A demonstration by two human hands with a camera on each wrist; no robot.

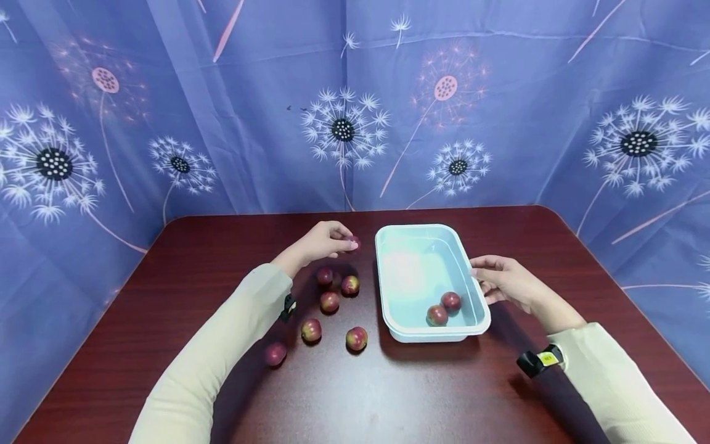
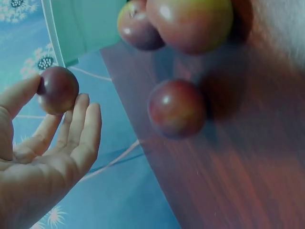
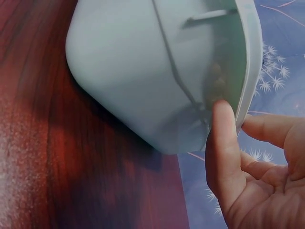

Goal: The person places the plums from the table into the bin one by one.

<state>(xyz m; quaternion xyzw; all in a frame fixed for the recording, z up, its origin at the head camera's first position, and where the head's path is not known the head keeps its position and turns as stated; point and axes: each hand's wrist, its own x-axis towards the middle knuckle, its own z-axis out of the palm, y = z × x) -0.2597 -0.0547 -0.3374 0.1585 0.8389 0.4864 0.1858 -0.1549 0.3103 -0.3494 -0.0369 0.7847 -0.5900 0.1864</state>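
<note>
One fruit up, tray steadied.
We pinched a small red fruit (image 1: 352, 243) in our left hand (image 1: 322, 242) fingertips, just left of the pale tray (image 1: 421, 246); our right hand (image 1: 507, 282) rested loose-fingered on its right rim, gripping nothing.

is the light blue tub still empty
No, two reddish fruits lie in the near end of the tub, by the right hand.

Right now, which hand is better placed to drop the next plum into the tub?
Left: the left hand already pinches a plum beside the tub, while the right hand only steadies its rim.
</note>
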